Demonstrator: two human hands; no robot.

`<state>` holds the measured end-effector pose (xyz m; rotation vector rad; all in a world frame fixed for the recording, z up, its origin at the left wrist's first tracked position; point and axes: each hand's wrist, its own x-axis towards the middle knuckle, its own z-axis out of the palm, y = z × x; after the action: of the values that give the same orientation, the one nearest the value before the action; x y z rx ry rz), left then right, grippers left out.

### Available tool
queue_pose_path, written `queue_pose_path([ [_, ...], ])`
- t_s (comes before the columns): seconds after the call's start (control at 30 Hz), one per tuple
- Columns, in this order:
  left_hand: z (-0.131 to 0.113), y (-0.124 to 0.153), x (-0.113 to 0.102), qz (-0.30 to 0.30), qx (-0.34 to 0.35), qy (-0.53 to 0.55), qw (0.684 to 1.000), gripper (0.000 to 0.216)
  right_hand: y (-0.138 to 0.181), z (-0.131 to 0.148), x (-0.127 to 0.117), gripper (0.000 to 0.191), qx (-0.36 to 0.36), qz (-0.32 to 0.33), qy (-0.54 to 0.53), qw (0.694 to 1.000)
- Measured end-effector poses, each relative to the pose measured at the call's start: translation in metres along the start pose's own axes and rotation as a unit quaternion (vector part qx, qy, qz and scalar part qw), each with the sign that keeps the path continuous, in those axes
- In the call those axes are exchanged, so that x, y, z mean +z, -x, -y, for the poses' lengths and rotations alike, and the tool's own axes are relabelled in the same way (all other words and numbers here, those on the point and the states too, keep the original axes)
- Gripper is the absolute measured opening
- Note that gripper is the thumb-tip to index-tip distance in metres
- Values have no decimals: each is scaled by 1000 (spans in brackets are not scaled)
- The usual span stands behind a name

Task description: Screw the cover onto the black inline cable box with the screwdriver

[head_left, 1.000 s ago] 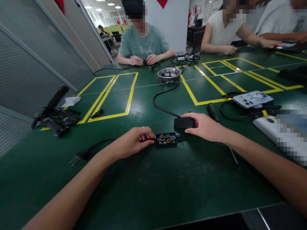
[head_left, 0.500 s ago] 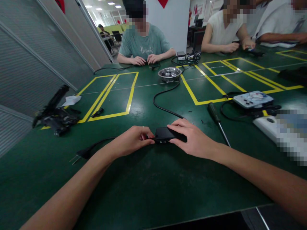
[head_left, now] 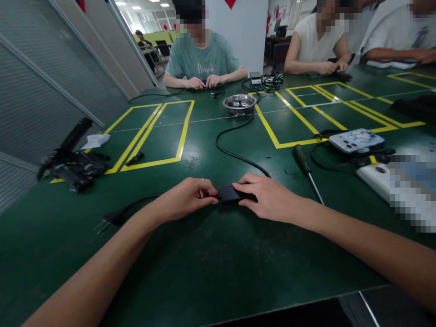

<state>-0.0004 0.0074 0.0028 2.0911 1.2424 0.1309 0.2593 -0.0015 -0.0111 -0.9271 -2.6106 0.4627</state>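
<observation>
A small black power adapter [head_left: 229, 195] lies between my hands, just over the table. My left hand [head_left: 190, 196] is closed, its thumb and fingers pinching the black cord where it meets the adapter's left end. This cord leads left behind my wrist to a two-pin plug [head_left: 114, 219] lying on the table. My right hand [head_left: 272, 197] grips the adapter's right end between thumb and fingers, hiding part of it. Another black cable [head_left: 235, 156] comes out from behind my right hand and curves away toward the metal bowl.
A screwdriver [head_left: 308, 170] lies to the right, near a phone [head_left: 357, 140] and a white device [head_left: 378, 179]. Tangled black parts [head_left: 73, 163] sit at left. A metal bowl [head_left: 239, 104] holds small parts. Across the table, several people work with their hands.
My right hand has slid a little to the right along the adapter, baring more of its top. My left hand keeps its pinch. The view has shifted slightly.
</observation>
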Motion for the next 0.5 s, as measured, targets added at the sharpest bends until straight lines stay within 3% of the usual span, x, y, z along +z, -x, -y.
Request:
queue_pose_path([
  [0.2, -5, 2, 1, -6, 6, -29, 1000, 29, 3, -3, 4, 46, -14, -6, 40, 999],
  [0.33, -6, 7, 1, -28, 16, -72, 997, 45, 8, -11, -4, 63, -14, -9, -45, 999],
  [0.4, -7, 7, 3, -75, 38, -104, 991, 47, 9, -19, -17, 60, 20, -57, -56, 997],
  [0.5, -13, 4, 15, -222, 100, -167, 955, 50, 11, -39, -41, 43, 125, -153, 64, 978],
])
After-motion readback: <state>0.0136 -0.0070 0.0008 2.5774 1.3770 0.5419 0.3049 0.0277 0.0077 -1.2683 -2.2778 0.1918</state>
